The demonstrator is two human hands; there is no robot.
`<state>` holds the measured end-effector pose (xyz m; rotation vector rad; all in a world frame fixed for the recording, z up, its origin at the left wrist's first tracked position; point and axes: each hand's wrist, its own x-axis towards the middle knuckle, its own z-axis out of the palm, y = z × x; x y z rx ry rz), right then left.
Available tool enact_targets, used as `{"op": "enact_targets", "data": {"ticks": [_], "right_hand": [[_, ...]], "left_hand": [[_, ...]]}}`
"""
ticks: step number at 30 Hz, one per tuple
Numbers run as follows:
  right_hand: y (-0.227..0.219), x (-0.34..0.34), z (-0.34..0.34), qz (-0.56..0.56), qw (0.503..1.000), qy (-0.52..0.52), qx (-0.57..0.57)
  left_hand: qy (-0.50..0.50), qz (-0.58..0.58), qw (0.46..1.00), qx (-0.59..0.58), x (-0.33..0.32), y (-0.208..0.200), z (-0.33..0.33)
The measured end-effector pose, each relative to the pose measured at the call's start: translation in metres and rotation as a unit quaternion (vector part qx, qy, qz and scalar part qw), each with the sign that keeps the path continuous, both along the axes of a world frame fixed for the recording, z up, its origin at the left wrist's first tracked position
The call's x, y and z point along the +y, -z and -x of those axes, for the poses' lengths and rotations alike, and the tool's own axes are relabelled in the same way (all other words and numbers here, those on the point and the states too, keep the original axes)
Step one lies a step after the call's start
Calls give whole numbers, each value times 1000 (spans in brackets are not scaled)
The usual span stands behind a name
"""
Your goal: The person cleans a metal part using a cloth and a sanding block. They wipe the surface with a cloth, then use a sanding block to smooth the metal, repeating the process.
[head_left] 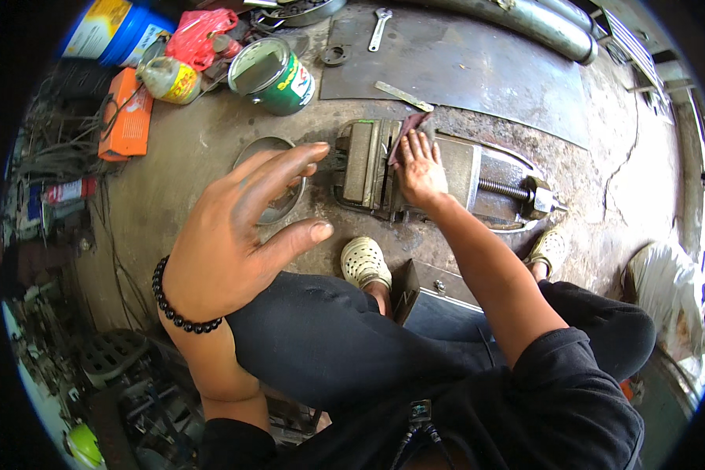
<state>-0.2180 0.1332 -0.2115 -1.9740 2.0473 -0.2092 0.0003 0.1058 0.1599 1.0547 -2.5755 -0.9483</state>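
My right hand [421, 174] lies flat on a dark reddish rag [399, 141], fingers stretched out over it, pressing it against the top of a metal machine vise [460, 168]. Part of the rag is hidden beneath the palm. The vise rests on the floor, its jaws [363, 166] to the left and its threaded screw [505, 188] to the right. Raised close to the camera, my left hand [243, 227] holds nothing; its thumb stands apart from the bent fingers. Below that hand, a round metal pan [299, 192] is partly covered from sight.
Beyond the vise, a steel sheet [462, 66] carries an adjustable wrench [380, 30] and a metal strip [403, 96]. Left of it stand a green can [286, 86], a plastic jug [172, 81] and an orange box [127, 117]. A metal box [439, 294] sits between my feet.
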Motion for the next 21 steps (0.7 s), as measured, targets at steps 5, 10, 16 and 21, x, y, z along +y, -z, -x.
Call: {"op": "enact_targets", "data": {"ticks": [5, 10, 16, 21], "right_hand": [[-20, 77, -3, -98, 988, -114, -20], [-22, 95, 72, -132, 988, -84, 15], [-8, 19, 29, -74, 992, 59, 84], [-12, 82, 16, -93, 982, -163, 6]], "left_hand": [[45, -5, 999, 15, -9, 0, 9], [53, -13, 998, -19, -8, -1, 5], [56, -1, 998, -14, 2, -5, 4], [38, 7, 999, 6, -12, -1, 14]]}}
